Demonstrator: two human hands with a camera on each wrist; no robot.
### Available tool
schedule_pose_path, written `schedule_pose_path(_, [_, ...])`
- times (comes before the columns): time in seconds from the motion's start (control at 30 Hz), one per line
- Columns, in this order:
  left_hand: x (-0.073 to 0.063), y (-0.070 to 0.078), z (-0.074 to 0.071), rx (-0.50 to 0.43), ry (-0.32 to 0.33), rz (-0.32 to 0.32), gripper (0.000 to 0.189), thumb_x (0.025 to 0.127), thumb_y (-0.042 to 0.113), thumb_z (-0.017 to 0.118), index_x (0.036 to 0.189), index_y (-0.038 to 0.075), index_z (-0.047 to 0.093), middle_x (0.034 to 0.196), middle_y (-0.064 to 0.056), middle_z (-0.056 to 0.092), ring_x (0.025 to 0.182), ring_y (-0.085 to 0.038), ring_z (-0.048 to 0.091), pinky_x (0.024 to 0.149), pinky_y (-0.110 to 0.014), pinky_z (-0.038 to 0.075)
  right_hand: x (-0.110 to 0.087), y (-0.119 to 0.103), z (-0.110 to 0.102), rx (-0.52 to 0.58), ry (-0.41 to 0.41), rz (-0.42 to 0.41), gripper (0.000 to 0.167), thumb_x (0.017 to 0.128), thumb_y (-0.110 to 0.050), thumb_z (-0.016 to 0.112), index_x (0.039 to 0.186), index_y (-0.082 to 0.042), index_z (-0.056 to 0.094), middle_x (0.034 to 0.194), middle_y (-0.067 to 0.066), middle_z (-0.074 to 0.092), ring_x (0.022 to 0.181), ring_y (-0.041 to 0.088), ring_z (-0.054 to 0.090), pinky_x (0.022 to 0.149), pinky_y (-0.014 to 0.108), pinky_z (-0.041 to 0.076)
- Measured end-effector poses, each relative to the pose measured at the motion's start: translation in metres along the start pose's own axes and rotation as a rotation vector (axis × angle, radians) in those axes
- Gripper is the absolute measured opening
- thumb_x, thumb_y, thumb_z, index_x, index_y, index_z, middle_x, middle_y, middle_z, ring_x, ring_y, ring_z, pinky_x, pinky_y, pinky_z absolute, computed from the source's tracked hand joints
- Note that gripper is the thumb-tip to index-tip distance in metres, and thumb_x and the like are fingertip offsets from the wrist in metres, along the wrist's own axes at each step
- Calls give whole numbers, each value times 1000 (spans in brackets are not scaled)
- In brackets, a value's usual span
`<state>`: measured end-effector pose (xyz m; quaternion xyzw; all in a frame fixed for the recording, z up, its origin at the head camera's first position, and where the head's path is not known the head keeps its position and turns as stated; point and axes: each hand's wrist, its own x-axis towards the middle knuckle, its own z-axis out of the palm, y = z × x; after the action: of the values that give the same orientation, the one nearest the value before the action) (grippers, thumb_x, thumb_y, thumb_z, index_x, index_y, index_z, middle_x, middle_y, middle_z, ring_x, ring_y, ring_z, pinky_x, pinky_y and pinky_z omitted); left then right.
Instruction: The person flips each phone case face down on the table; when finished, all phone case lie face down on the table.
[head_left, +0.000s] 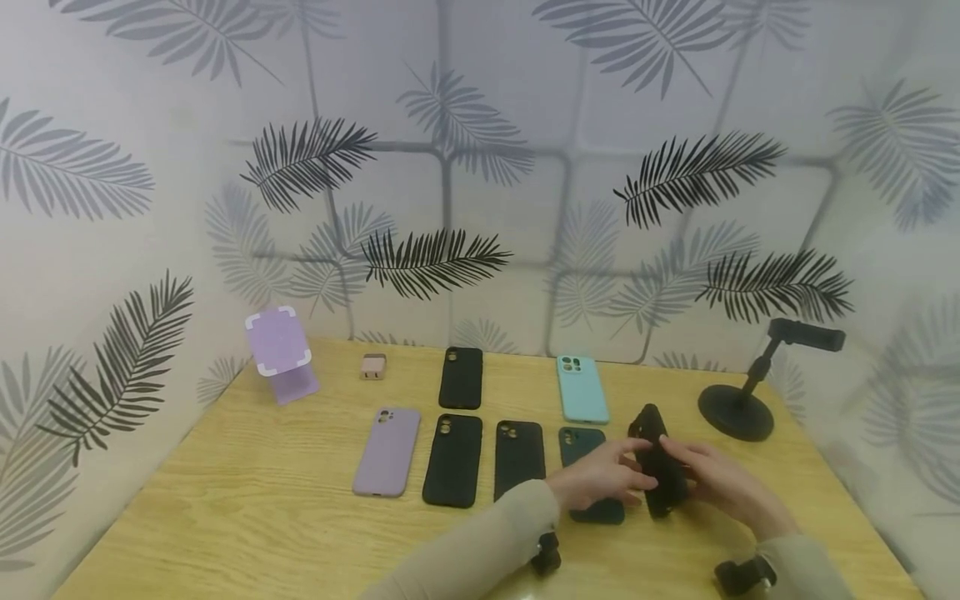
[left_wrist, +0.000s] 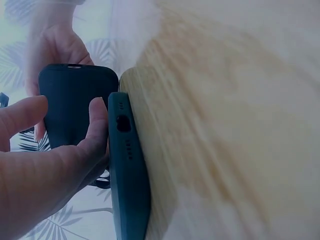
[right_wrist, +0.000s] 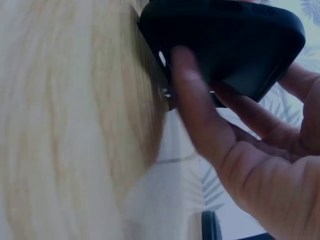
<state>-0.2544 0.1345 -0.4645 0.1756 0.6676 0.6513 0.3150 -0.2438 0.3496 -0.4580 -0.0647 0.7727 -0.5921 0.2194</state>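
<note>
A black phone case (head_left: pixel 660 479) stands tilted on edge above the right part of the table; its hollow inner side shows in the right wrist view. My right hand (head_left: pixel 723 483) holds it from the right, with fingers (right_wrist: pixel 187 75) against the inner side. My left hand (head_left: pixel 600 477) is at its left face, thumb and finger (left_wrist: pixel 97 120) spread apart in front of it. Whether those fingertips press on the case is hard to tell. Below my left hand lies a dark green phone case (head_left: pixel 581 446), partly covered by that hand.
Two black cases (head_left: pixel 452 460) (head_left: pixel 519 450) and a lilac case (head_left: pixel 387 452) lie left of my hands. Behind lie another black case (head_left: pixel 461 378) and a turquoise case (head_left: pixel 582 392). A lilac stand (head_left: pixel 281 346), pink charger (head_left: pixel 372 367) and black stand (head_left: pixel 738 408) line the back.
</note>
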Motion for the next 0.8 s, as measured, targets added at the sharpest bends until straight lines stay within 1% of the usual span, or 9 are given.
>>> schedule_pose_path(0.17, [0, 3, 2, 19, 4, -13, 51, 92, 5, 66, 140, 5, 49, 123, -19, 61, 105, -28, 65, 84, -46, 58, -6, 1, -7, -53, 95, -18, 64, 106, -32, 45, 145, 16, 28, 143, 32, 44, 114, 22, 61, 93, 45, 54])
schedule_pose_path(0.3, [0, 3, 3, 13, 0, -24, 49, 93, 5, 64, 140, 3, 49, 117, -17, 61, 107, -29, 64, 84, -46, 58, -11, 2, -12, -113, 183, -21, 63, 103, -29, 52, 144, 14, 32, 139, 30, 50, 105, 16, 64, 88, 39, 57])
schedule_pose_path(0.4, [0, 3, 4, 6, -3, -25, 47, 94, 4, 62, 139, 1, 49, 119, -18, 59, 110, -31, 62, 85, -47, 58, -15, 3, -15, -106, 185, -28, 59, 101, -25, 55, 141, 15, 37, 123, 18, 66, 98, 14, 67, 81, 34, 59])
schedule_pose_path(0.43, [-1, 3, 3, 6, -4, -23, 47, 95, 4, 62, 139, 0, 49, 121, -18, 58, 111, -31, 62, 85, -47, 57, -16, 3, -16, -106, 185, -23, 58, 101, -23, 57, 139, 16, 40, 108, 13, 71, 88, 11, 67, 75, 31, 59])
schedule_pose_path(0.53, [-2, 4, 2, 14, -11, -23, 46, 95, 4, 61, 139, -2, 48, 123, -19, 57, 113, -32, 61, 86, -46, 57, -18, 3, -18, -134, 188, -7, 54, 98, -21, 61, 134, 17, 46, 95, 2, 73, 78, 8, 67, 68, 29, 58])
schedule_pose_path(0.63, [-2, 5, 0, 22, -18, -29, 46, 95, 5, 61, 139, -2, 48, 124, -19, 57, 114, -31, 61, 85, -45, 58, -18, 5, -18, -239, 244, 21, 54, 94, -22, 67, 130, 16, 51, 96, 13, 73, 75, 11, 68, 64, 30, 59])
schedule_pose_path(0.67, [-2, 5, -1, 24, -19, -31, 47, 95, 6, 61, 139, -2, 48, 125, -19, 57, 114, -30, 61, 85, -44, 58, -18, 6, -18, -275, 260, 25, 55, 93, -22, 68, 129, 16, 51, 104, 19, 72, 80, 16, 70, 67, 33, 60])
schedule_pose_path(0.7, [-3, 6, -1, 24, -19, -34, 46, 95, 6, 61, 139, -2, 48, 126, -19, 57, 114, -30, 61, 84, -44, 58, -18, 7, -18, -300, 274, 31, 56, 92, -22, 70, 129, 16, 52, 105, 22, 71, 80, 18, 70, 66, 33, 60])
schedule_pose_path(0.8, [-4, 7, -2, 21, -19, -45, 47, 95, 6, 62, 139, -2, 48, 129, -20, 55, 114, -30, 61, 84, -44, 58, -17, 11, -18, -332, 286, 53, 58, 91, -23, 71, 128, 16, 52, 109, 28, 69, 84, 22, 71, 67, 35, 61])
